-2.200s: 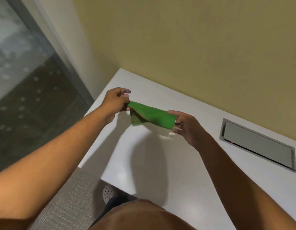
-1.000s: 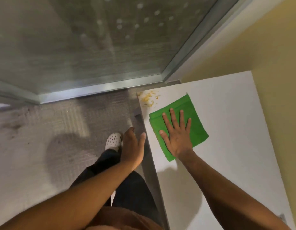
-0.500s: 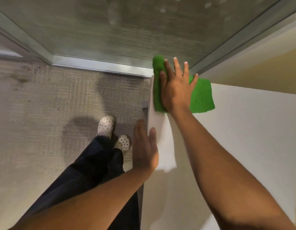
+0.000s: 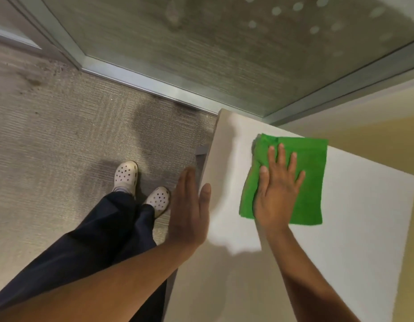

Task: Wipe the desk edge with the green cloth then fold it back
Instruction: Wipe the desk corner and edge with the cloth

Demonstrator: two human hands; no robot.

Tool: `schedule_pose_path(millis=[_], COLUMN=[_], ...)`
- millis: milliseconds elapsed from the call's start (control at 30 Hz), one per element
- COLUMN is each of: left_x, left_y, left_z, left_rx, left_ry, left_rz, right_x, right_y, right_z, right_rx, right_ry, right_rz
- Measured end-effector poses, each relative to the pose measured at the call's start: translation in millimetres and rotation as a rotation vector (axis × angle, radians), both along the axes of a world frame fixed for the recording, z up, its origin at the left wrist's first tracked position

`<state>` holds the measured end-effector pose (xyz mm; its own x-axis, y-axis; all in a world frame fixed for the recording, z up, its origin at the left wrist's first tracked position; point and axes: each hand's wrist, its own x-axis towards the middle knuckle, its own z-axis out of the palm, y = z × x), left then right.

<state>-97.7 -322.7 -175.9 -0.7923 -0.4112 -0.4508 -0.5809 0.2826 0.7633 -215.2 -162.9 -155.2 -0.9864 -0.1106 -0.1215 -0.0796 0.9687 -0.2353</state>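
Observation:
The green cloth (image 4: 306, 173) lies folded flat on the white desk (image 4: 340, 252), a short way in from the desk's left edge (image 4: 208, 163). My right hand (image 4: 277, 194) presses palm-down on the cloth's left half, fingers spread. My left hand (image 4: 189, 210) is flat and empty, held upright alongside the desk's left edge with the thumb over the rim. The cloth's far left corner is bunched up.
Grey carpet (image 4: 62, 147) lies left of the desk, with my two white clogs (image 4: 141, 184) and dark trousers. A glass partition with a metal base rail (image 4: 155, 87) runs behind. A yellow wall (image 4: 375, 140) borders the desk on the right.
My right hand has drawn the cloth back from the far left corner, inward and toward me across the desk top. The left hand has stayed beside the edge. The orange crumbs seen earlier are gone.

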Motion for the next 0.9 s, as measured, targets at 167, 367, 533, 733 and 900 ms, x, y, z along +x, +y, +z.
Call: schedule_pose_path(millis=[167,367,533,733,900], left_x=[0,-2,-2,-1,-4], left_y=[0,-3,-7,-5,-9], left_z=[1,2,12,25,18], left_rx=[-0.002,-0.038,0.015,-0.190,-0.020], left_ry=[-0.029,-0.020,-0.037,-0.044,-0.077], left_rz=[0.005,-0.005,-0.074,-0.118,-0.143], right_x=[1,-65,-100,-120,-98], right_y=[-15,-76,-129,-61,-54], right_z=[0,3,-2,1,0], right_rx=[0.117,0.140,0.121,-0.001,-0.161], right_ry=[-0.038,0.036,0.069,0.066,0.047], right_rz=[0.610,0.516,0.254,0.143,0.350])
